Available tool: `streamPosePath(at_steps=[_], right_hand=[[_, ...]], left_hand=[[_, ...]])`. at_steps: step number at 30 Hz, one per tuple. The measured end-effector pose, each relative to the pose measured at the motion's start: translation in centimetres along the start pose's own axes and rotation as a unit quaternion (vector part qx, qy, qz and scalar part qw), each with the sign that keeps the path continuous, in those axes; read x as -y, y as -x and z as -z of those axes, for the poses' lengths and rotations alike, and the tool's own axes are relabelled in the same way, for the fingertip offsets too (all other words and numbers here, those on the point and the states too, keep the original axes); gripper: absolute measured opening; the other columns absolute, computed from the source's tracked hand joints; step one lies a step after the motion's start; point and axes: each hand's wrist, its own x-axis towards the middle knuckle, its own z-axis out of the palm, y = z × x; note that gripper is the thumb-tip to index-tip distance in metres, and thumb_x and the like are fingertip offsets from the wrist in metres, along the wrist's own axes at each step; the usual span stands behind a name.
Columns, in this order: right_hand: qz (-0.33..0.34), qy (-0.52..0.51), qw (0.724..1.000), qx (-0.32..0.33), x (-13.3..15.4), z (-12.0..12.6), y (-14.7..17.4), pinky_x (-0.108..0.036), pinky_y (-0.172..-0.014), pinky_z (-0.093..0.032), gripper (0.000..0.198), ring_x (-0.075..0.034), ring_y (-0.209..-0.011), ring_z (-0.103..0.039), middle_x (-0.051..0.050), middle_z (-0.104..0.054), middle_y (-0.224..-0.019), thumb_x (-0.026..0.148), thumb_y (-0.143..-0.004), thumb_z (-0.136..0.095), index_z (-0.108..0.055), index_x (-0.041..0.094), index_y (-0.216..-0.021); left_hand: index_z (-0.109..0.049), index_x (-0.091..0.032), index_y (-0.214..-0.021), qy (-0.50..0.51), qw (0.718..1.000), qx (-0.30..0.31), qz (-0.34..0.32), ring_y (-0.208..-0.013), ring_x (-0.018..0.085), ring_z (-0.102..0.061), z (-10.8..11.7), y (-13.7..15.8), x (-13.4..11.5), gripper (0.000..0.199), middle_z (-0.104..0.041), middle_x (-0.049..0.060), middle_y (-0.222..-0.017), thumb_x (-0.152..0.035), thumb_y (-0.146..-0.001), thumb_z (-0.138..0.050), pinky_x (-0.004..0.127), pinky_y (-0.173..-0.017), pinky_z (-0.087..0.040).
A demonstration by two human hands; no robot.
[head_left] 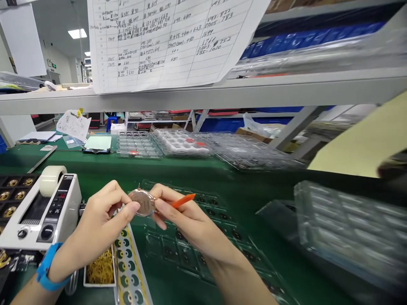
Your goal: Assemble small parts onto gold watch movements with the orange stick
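A rose-gold watch case (143,202) is held up between both hands, its flat metal face turned toward me. My left hand (110,207) pinches the left edge of the case between thumb and fingertips; a blue band circles that wrist. On the right edge, my right hand (178,212) grips the case with thumb and fingers. An orange pointed stick (183,201) also sticks out of the right hand, its tip toward the right. Below the hands lies a clear plastic tray (155,245) with dark round parts in its pockets.
At left stands a white tape dispenser (60,212) beside a black tray of gold rings (12,183). A small box of yellowish bits (101,267) and a sticker strip (130,267) lie nearer. Stacked clear trays (349,228) stand right. A shelf beam (203,95) crosses above.
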Motion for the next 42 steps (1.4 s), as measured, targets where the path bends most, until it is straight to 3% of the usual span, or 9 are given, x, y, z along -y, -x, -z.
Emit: streamPosePath(at_steps=[14, 18, 23, 27, 30, 34, 37, 40, 42], right_hand=[[-0.001, -0.001, 1.0, -0.005, 0.1, -0.2, 0.0, -0.027, -0.058, -0.032, 0.045, -0.011, -0.056, -0.039, 0.003, -0.045, -0.064, 0.062, -0.096, -0.05, -0.052, 0.019, -0.079], [0.008, 0.024, 1.0, -0.013, 0.2, -0.4, 0.1, -0.028, -0.058, -0.033, 0.045, -0.012, -0.057, -0.039, 0.002, -0.045, -0.064, 0.06, -0.097, -0.048, -0.053, 0.019, -0.079], [0.015, 0.015, 0.999, -0.025, 0.1, -0.1, -0.2, -0.028, -0.057, -0.032, 0.046, -0.011, -0.054, -0.037, 0.003, -0.043, -0.061, 0.062, -0.096, -0.049, -0.053, 0.019, -0.08], [0.018, -0.013, 1.0, -0.018, -0.2, 0.1, -0.4, -0.027, -0.057, -0.031, 0.044, -0.01, -0.052, -0.035, 0.005, -0.043, -0.058, 0.061, -0.095, -0.052, -0.053, 0.019, -0.081], [0.018, -0.023, 1.0, -0.001, -0.4, -0.2, -0.3, -0.027, -0.055, -0.032, 0.044, -0.01, -0.053, -0.037, 0.003, -0.045, -0.062, 0.059, -0.095, -0.053, -0.053, 0.019, -0.08], [0.009, -0.039, 0.999, 0.003, -0.5, -1.0, 0.0, -0.026, -0.057, -0.035, 0.042, -0.01, -0.054, -0.038, 0.003, -0.044, -0.062, 0.057, -0.096, -0.053, -0.054, 0.019, -0.079], [-0.019, -0.066, 0.998, -0.011, -0.6, -1.6, -0.2, -0.025, -0.053, -0.037, 0.046, -0.01, -0.053, -0.038, 0.003, -0.044, -0.063, 0.063, -0.089, -0.06, -0.058, 0.018, -0.078], [-0.069, -0.123, 0.989, -0.034, -0.7, -2.2, -0.4, -0.023, -0.048, -0.039, 0.047, -0.009, -0.051, -0.038, 0.0, -0.049, -0.067, 0.065, -0.079, -0.069, -0.065, 0.018, -0.084], [-0.098, -0.154, 0.982, -0.046, -1.0, -2.6, -0.2, -0.025, -0.053, -0.048, 0.046, -0.012, -0.055, -0.048, -0.003, -0.057, -0.072, 0.063, -0.078, -0.072, -0.069, 0.02, -0.094]], left_hand=[[-0.048, -0.019, -0.067, -0.03, 0.999, -0.027, -0.026, -0.062, 0.011, -0.04, -0.6, 0.2, 0.4, 0.03, -0.042, -0.004, -0.071, -0.028, -0.096, -0.05, 0.025, -0.056, -0.032], [-0.046, -0.019, -0.065, -0.111, 0.988, -0.085, -0.062, -0.059, 0.01, -0.039, -1.2, 0.3, 0.6, 0.028, -0.041, -0.005, -0.068, -0.025, -0.09, -0.057, 0.025, -0.054, -0.03], [-0.045, -0.019, -0.065, -0.248, 0.952, -0.176, -0.045, -0.057, 0.01, -0.039, -0.2, 0.1, 1.0, 0.029, -0.042, -0.005, -0.068, -0.025, -0.086, -0.065, 0.026, -0.053, -0.029], [-0.054, -0.019, -0.075, -0.206, 0.94, -0.245, -0.117, -0.068, 0.012, -0.049, 0.7, 0.1, 0.8, 0.016, -0.05, -0.003, -0.074, -0.016, -0.088, -0.062, 0.025, -0.062, -0.04], [-0.066, -0.023, -0.092, -0.124, 0.965, -0.156, -0.169, -0.101, 0.016, -0.06, 0.4, 0.3, 0.5, 0.008, -0.06, 0.003, -0.105, -0.017, -0.089, -0.063, 0.029, -0.086, -0.048], [-0.069, -0.03, -0.111, -0.039, 0.993, 0.019, -0.107, -0.136, 0.027, -0.045, -0.3, 0.2, 1.0, 0.027, -0.047, 0.008, -0.145, -0.023, -0.085, -0.069, 0.043, -0.106, -0.043], [-0.069, -0.028, -0.112, 0.016, 0.995, 0.034, -0.096, -0.136, 0.03, -0.046, -0.5, -0.3, 1.7, 0.033, -0.047, 0.009, -0.146, -0.021, -0.08, -0.073, 0.05, -0.11, -0.039], [-0.07, -0.027, -0.109, 0.035, 0.992, 0.04, -0.114, -0.135, 0.03, -0.047, -0.5, -0.6, 2.0, 0.037, -0.057, 0.008, -0.138, -0.018, -0.074, -0.078, 0.057, -0.12, -0.02], [-0.071, -0.027, -0.108, 0.031, 0.992, 0.043, -0.115, -0.136, 0.029, -0.048, -0.5, -0.6, 1.8, 0.039, -0.061, 0.007, -0.134, -0.023, -0.071, -0.083, 0.056, -0.123, -0.009]])
